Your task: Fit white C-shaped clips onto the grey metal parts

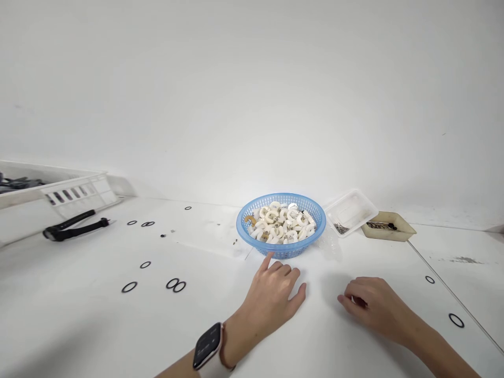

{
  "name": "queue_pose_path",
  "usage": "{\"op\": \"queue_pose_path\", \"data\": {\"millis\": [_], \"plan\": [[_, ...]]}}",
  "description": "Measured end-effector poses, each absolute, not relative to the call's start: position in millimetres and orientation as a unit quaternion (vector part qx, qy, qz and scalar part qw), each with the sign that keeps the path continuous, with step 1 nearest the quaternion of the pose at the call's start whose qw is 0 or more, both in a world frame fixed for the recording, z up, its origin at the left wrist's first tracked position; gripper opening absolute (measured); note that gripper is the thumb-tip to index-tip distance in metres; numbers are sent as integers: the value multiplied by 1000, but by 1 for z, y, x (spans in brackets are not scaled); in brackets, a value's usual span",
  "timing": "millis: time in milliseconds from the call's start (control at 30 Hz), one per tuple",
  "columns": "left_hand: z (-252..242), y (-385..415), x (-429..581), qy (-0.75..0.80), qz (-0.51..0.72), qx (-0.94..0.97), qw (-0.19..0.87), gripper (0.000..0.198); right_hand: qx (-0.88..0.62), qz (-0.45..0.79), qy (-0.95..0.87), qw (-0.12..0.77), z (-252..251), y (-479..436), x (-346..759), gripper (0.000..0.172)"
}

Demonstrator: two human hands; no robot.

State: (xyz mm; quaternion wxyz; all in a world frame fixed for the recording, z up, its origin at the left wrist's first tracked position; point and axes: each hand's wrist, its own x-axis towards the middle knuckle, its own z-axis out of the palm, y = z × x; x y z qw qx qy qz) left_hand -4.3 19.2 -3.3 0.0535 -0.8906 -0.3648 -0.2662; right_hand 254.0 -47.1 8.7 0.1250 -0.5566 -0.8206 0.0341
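White curved pieces (281,223) are heaped in a blue basket (281,247) in the head view. Near its front rim, the left hand (275,291) is loosely spread; the right hand (372,304) is curled, any grip impossible to tell.

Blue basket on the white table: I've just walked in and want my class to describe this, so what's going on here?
A person has both bare hands over a white table. The left hand, palm down, is just in front of a blue basket heaped with whitish curved pieces; it holds nothing visible. The right hand is loosely curled to the right; whether it holds anything is unclear. A clear tray and a tan bin stand beyond it, and black rings lie scattered around.
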Motion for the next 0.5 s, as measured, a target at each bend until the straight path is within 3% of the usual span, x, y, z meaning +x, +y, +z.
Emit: {"op": "queue_pose_path", "data": {"millis": [500], "plan": [[-2,20,-5,-356,-230,-902,84,18,-553,26,-824,124,6,-47,254,39]]}}
